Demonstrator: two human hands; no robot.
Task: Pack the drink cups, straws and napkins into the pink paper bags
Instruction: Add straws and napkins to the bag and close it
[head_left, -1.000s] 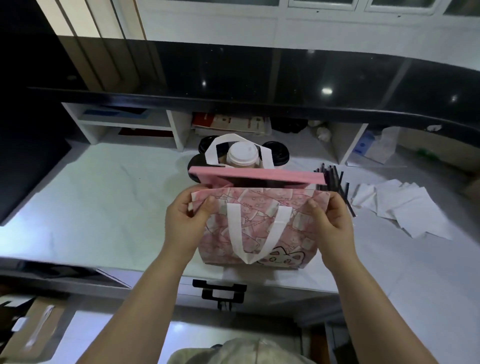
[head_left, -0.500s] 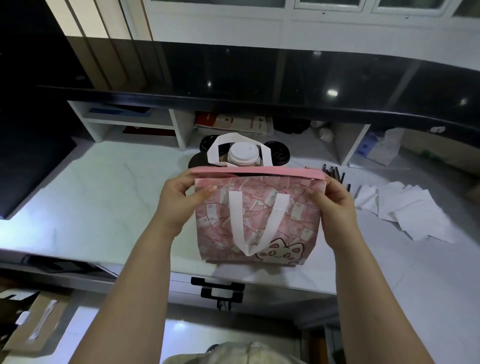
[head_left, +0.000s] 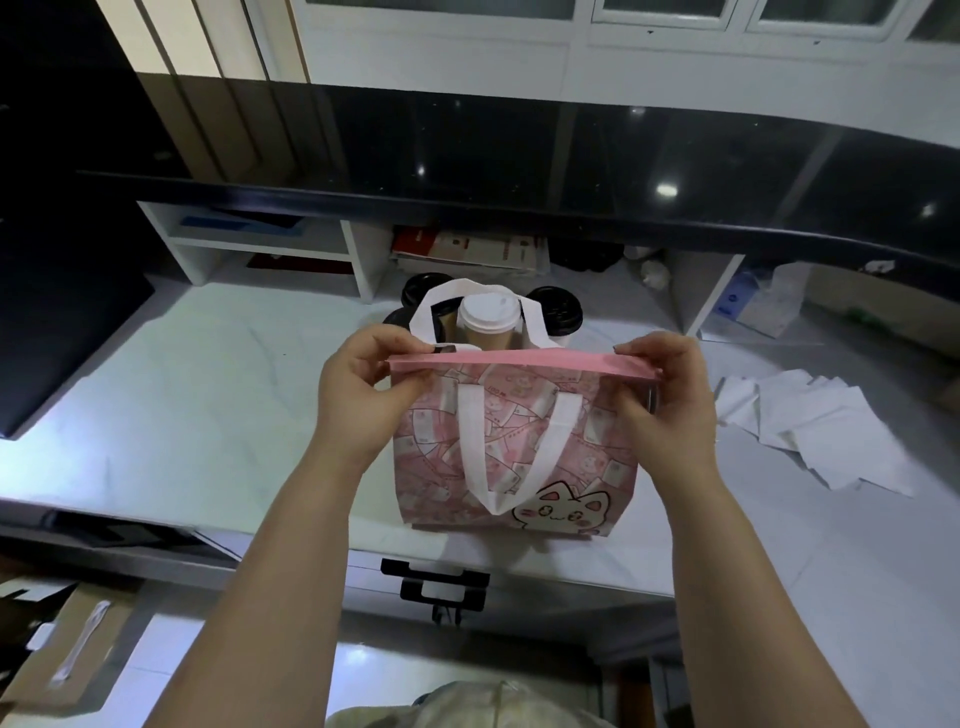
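Both hands, left hand (head_left: 358, 395) and right hand (head_left: 665, 400), pinch pink bag (head_left: 514, 447) top rim with curled fingers; white-lidded cup (head_left: 488, 322) just behind, on desk (head_left: 208, 415).

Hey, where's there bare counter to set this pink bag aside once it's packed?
Widest bare patch: the white counter left of the pink bag, between the left hand and the white shelf unit. A smaller strip lies near the front edge, right of the bag, below the napkins. Crowded: black-lidded cups behind the bag, napkins spread to its right.
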